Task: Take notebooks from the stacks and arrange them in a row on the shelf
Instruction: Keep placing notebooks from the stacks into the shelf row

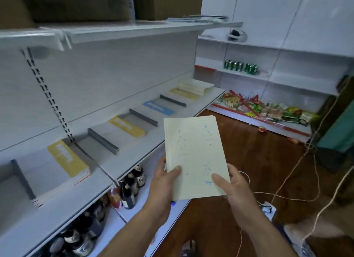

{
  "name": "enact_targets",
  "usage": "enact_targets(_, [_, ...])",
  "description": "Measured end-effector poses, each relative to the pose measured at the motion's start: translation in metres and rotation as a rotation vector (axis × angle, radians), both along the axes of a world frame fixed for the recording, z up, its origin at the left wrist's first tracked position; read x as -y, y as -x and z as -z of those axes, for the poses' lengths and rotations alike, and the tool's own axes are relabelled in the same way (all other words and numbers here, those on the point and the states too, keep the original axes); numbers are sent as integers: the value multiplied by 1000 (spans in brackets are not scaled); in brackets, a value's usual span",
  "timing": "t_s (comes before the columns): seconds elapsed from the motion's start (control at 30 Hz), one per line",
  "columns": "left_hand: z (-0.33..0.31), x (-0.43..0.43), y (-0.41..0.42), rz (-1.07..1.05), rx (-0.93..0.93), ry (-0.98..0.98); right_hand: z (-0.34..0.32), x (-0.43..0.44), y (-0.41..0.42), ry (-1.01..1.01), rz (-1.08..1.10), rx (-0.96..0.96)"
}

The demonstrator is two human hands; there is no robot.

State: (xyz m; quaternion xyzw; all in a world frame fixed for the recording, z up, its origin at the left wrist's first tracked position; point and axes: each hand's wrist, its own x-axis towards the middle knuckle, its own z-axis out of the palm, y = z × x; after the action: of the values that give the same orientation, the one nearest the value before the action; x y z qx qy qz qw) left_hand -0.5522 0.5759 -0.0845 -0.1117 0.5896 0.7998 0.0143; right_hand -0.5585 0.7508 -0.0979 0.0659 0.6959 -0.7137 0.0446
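So right now I've got a thin bunch of pale yellow notebooks [195, 157] in both hands, out in front of the shelf [76, 195] and not touching it. It looks like a few together, going by the layered edges on the left side. The top cover has little blue dots and lines on it and a blue scribble near the bottom corner, too blurry to read. My left hand [164, 182] grips the lower left edge, thumb flat on the cover and fingers tucked underneath. My right hand [231, 186] does the same on the lower right corner. The bunch is tilted, its far end pointing up and away from me. On the shelf to my left, notebooks lie flat in a row, split up by grey dividers [103, 141]. Nearest is a yellow-banded notebook [67, 159] on its own pile, then another yellow one [126, 126], then a blue-banded one [159, 108], then one more yellow [183, 93]. At the far end sits a cream stack [197, 86]. The shelf below holds dark glass bottles [132, 184]. Up top there are cardboard boxes [76, 4]. Over on the other wall unit I can see green cans [240, 66] and a mess of snack packets [268, 109] on the lowest shelf. Some thin cords [287, 180] trail across the wooden floor [239, 151] on my right.
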Motion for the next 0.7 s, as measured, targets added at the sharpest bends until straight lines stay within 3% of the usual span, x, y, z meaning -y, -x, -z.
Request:
enact_targets(0.33, [12,-92,251,-130,-21,2,-1,-73,254,-169,35,-11])
enact_targets(0.7, [-16,-123,462,-234,-51,98,-19,-102,490,-172,-102,-46])
